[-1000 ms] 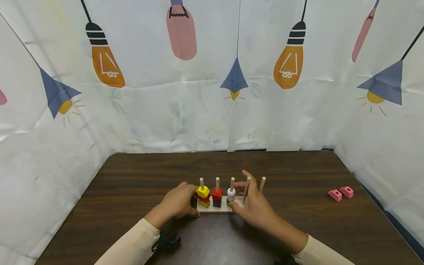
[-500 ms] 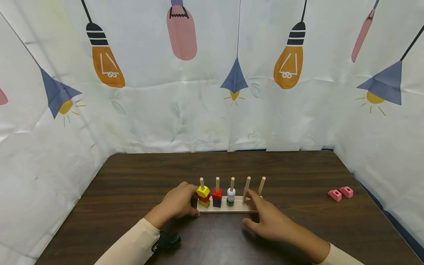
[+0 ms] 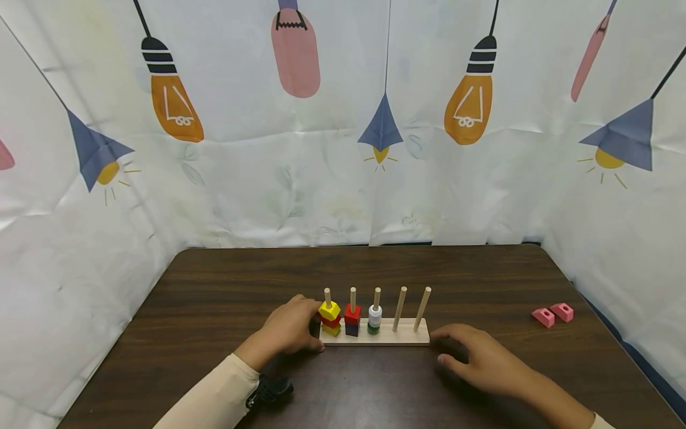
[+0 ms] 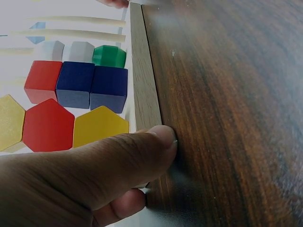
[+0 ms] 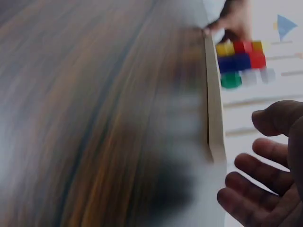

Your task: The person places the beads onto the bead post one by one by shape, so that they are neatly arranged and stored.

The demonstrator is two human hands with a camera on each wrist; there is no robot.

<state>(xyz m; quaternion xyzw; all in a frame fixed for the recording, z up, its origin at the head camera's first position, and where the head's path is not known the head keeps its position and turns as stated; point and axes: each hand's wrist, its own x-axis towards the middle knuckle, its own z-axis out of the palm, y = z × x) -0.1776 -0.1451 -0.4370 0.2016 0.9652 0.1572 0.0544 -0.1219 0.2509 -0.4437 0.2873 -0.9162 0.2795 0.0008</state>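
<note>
A wooden peg stacker with several upright pegs stands on the table. My left hand holds its left end, the thumb against the front edge. The leftmost peg carries yellow and red hexagonal blocks. On the second sit a red cube and dark blue cubes. White blocks top a green block on the third. Both right-hand pegs are bare. Just off the stacker's right end, my right hand has relaxed, spread fingers and holds nothing.
Two pink blocks with holes lie near the right edge of the dark wooden table. A white curtain printed with lamps hangs behind the table and along its sides.
My right hand has moved right, from around the white blocks and past the bare pegs to beyond the stacker's right end. My left hand stays at the left end.
</note>
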